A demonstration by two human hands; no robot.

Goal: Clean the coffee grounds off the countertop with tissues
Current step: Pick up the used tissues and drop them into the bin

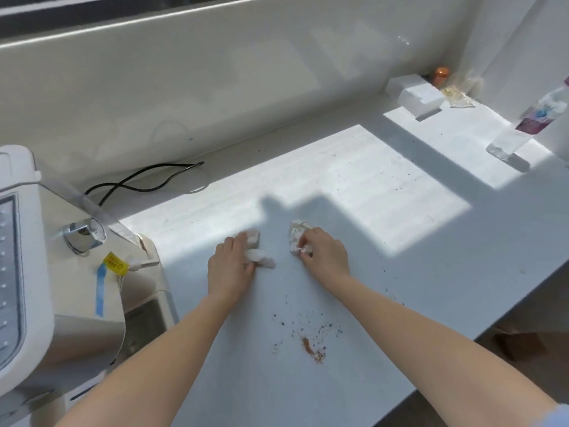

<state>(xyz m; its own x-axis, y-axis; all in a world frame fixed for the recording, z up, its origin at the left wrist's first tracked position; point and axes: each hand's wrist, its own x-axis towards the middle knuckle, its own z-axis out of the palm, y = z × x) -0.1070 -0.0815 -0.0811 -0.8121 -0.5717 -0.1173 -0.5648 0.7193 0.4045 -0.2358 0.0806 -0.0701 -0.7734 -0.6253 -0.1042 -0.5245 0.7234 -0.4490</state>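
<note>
The left hand [231,266] presses a tissue [258,252]; the right hand [323,251] squeezes another tissue [297,238] (crumpled), coffee grounds [311,343] at 6 o'clock.

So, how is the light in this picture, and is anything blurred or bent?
Head view: hard sunlight falls in bright patches on the countertop; a dark shadow covers both hands, left hand and right hand, and the grounds. The wide lens curves the wall edge; the bottle leans. The tissues look soft, slightly blurred.
</note>
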